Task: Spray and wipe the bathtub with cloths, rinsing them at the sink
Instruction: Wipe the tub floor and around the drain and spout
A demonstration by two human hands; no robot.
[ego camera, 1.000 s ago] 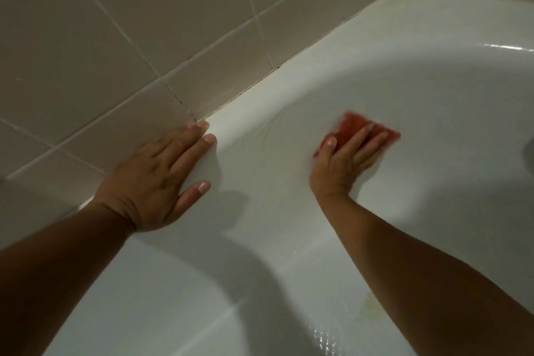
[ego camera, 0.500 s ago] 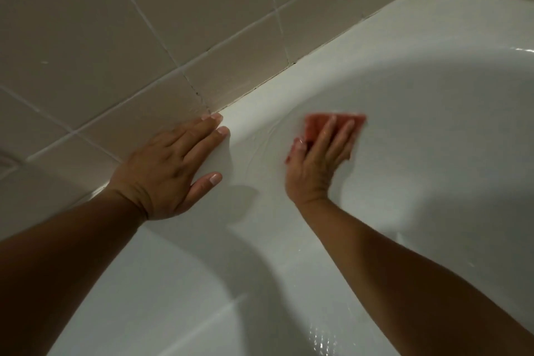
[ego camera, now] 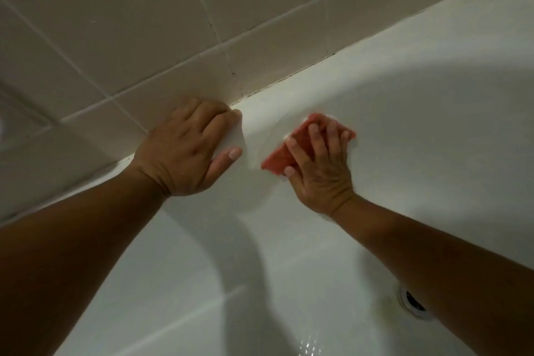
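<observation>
- Head view, far left: showed tiled wall [ego camera: 144,23] meeting the bathtub [ego camera: 433,124] rim.
- Braced left grip [ego camera: 187,147] on that rim, released, grasping nothing.
- Pressed red cloth [ego camera: 277,162] flat against the tub's inner wall under right grip [ego camera: 320,173], fingers spread, not clenched.
- Looked mid-wipe: wet sheen near drain [ego camera: 413,302]; likely left more wall to wipe and the sink rinse to do.

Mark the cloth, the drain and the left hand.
cloth [ego camera: 274,161]: head view, its bare lower left corner.
drain [ego camera: 415,303]: head view, the dark opening inside its ring.
left hand [ego camera: 185,150]: head view, the back of the hand.
</observation>
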